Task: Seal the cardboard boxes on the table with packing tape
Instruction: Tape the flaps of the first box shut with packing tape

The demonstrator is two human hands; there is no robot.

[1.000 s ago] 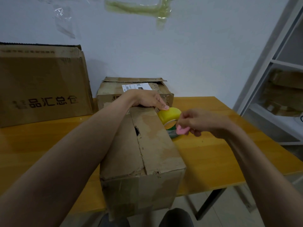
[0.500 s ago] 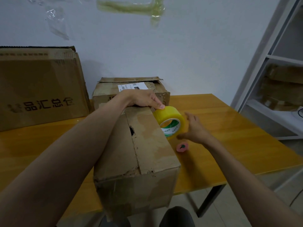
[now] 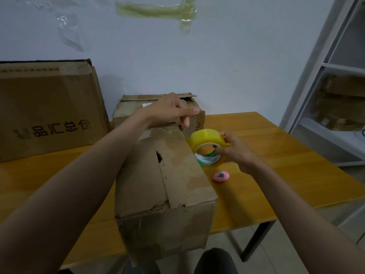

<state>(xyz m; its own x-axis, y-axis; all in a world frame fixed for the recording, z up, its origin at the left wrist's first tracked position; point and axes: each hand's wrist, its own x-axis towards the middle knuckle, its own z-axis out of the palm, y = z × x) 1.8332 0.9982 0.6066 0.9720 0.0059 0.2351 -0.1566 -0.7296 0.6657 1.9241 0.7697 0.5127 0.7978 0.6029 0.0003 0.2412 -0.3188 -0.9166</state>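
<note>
A worn cardboard box [image 3: 167, 184] with closed flaps stands in front of me at the table's near edge. My right hand [image 3: 235, 151] grips a yellow roll of packing tape [image 3: 207, 142] just right of the box, thumb in the core. My left hand [image 3: 169, 111] hovers over the box's far end with the forefinger stretched toward the roll and the other fingers curled; whether it pinches a tape end cannot be made out. A second smaller box [image 3: 130, 109] with a white label sits behind, partly hidden by my left hand.
A small pink cutter [image 3: 221, 176] lies on the yellow table [image 3: 276, 175] right of the box. A large printed carton [image 3: 47, 109] stands at the back left. Grey shelving [image 3: 335, 95] with boxes is on the right. Tape strips hang on the wall [image 3: 154, 10].
My right hand put the pink cutter down on the table and took hold of the tape roll. My left hand lifted off the roll's edge and rose above the box's far end.
</note>
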